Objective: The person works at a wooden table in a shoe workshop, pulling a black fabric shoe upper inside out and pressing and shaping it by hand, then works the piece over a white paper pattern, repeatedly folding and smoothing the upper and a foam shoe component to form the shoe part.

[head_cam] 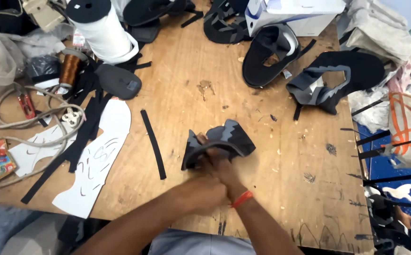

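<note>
Mid-fold on a black-and-grey shoe upper [219,141], low on the desk [186,75] near its middle. Right hand [219,163] clamped on its near edge; left hand [203,191] fisted just behind, grip unclear. Next, probably: firm pinch, steady pull. Counted: two more uppers beyond, two white patterns left, one loose black strip [153,144].

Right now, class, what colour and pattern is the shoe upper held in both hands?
Black shoe upper with grey zigzag panels, seen in the head view.
</note>
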